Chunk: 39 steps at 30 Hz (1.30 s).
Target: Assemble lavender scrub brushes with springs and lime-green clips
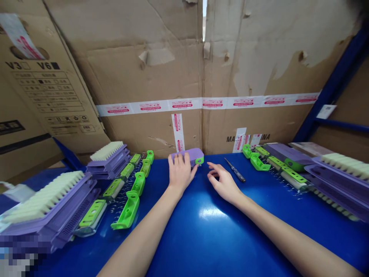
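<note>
Cardboard wall (150,82): brown, scuffed, surface torn away in patches; upright behind the back edge of the blue desk (201,246); narrow bright gap (204,21) at the top of the seam.
Desk: smooth, glossy, patch of glare near the middle; parts set in rows toward the left and right edges.
Left carton (34,100): at an angle beyond the back left corner, printed "V3" and "V6", the square by "V6" dark.
Blue frame (338,77): slanting up beyond the back right corner; white tag (326,111) on its crossbar.
Left purple trays (62,206): stacked along the left edge, pale ridged blocks on top.
Right purple trays (337,184): stacked by the right edge, likewise pale and ridged on top.
Packing tape (198,103): white with red print, straight across the cardboard.
Yellow-green-topped pieces (93,213): in slanting rows inward of both tray stacks.
Left hand (181,169): closed over the purple case, fingers across the top, thumb by the green end.
Right hand (223,181): just above the desk, fingers loosely curled, thumb and fingertips parted.
Purple case (196,154): at the middle of the back edge, under the left hand.
Green brackets (127,211): beside the rows.
Screwdriver (236,171): flat near the back edge, right of the right hand.
</note>
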Tool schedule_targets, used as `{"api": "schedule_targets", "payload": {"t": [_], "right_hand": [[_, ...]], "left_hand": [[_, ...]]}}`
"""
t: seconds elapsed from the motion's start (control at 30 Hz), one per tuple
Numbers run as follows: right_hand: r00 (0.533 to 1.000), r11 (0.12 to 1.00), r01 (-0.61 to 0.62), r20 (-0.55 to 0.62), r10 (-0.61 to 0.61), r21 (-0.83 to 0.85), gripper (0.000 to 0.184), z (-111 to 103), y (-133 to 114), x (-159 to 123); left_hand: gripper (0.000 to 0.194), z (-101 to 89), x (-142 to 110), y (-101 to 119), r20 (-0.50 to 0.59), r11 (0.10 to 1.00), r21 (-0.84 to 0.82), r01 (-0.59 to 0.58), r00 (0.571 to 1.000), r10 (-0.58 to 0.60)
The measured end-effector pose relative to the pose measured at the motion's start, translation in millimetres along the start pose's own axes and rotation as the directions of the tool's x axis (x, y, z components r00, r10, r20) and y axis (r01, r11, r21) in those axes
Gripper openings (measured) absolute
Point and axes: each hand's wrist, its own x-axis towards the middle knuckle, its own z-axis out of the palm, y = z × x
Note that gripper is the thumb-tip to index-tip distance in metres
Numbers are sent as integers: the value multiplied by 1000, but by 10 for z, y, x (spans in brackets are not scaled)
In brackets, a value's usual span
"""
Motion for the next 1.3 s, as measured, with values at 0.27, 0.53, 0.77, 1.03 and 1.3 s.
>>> {"api": "schedule_targets", "payload": {"t": [0.27,0.53,0.77,1.03,1.3], "right_hand": [[965,995,86,-245,-93,-41,32,-172,-33,57],[937,988,92,-326,-127,-120,33,-346,-1,107],[930,937,155,-274,-246,-313,34,-446,-2,132],[966,551,-134,-232,-111,-823,27,-951,-57,199],[784,198,-542,-406,470,-817,31,-1624,-49,166]], "left_hand": [[39,-111,-103,183,-108,803,-207,-559,828,549],[44,-139,-70,194,-15,900,-187,-395,917,399],[51,-103,-50,174,-11,950,-224,-217,975,221],[49,-72,-50,136,48,983,-184,4,999,5],[46,-62,-41,159,77,987,-159,-40,996,53]]}}
